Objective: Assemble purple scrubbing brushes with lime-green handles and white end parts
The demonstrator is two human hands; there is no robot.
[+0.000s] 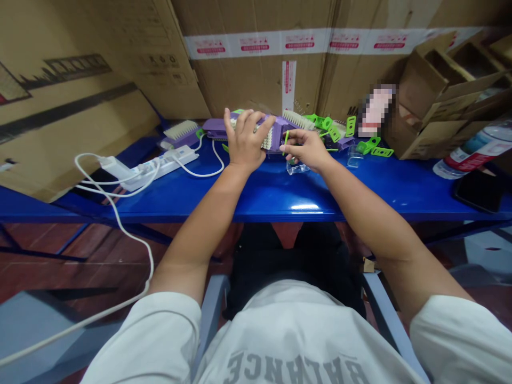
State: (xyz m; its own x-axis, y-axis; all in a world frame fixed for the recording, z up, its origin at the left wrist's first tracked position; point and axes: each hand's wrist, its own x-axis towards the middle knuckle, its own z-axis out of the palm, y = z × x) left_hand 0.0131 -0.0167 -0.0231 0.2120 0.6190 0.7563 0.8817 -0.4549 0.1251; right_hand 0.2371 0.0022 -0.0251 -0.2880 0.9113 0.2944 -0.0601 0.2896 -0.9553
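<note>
My left hand (248, 140) is laid over a purple brush (277, 134) with cream bristles, gripping it with the fingers bent across its top. In the thumb and fingertips of my right hand (306, 148) is a thin bright-green plastic strip (286, 142), held upright close to the brush's right end. Just under my right hand lies a small clear plastic piece (298, 168). Several more purple brushes, such as one with pale bristles (298, 120), and loose green plastic parts (332, 128) lie behind and to the right. My left palm hides part of the brush.
At left, a white power strip (160, 168) with plugged-in cables lies beside another brush (182, 133). Cardboard boxes (256, 80) wall off the back of the blue table (272, 197). A divided carton (424, 106), a bottle (472, 152) and a dark phone (478, 191) are at right.
</note>
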